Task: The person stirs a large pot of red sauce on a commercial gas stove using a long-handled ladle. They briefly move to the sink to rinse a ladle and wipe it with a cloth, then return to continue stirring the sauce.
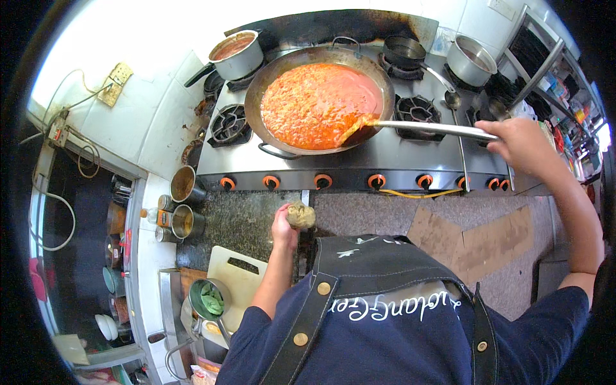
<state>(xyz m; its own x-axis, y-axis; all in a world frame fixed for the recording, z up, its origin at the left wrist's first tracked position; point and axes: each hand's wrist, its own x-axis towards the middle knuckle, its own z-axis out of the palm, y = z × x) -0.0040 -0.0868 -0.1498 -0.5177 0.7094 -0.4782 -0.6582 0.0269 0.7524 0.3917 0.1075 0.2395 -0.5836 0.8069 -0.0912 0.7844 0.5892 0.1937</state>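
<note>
My right hand grips the metal handle of a long cooking utensil. Its far end rests in a large wok, where orange sauce coats it and hides its shape. Red-orange sauce fills much of the wok, lumpy and oily at the left, smoother at the upper right. In front of the stove, my left hand holds a crumpled yellowish-brown cloth-like bundle, whose exact kind I cannot tell. That hand is apart from the wok.
The steel gas stove also bears a pot of red sauce, a small black pan, an aluminium pot and a long-handled ladle. At left stand metal containers, a white cutting board and a saucepan holding green cloth.
</note>
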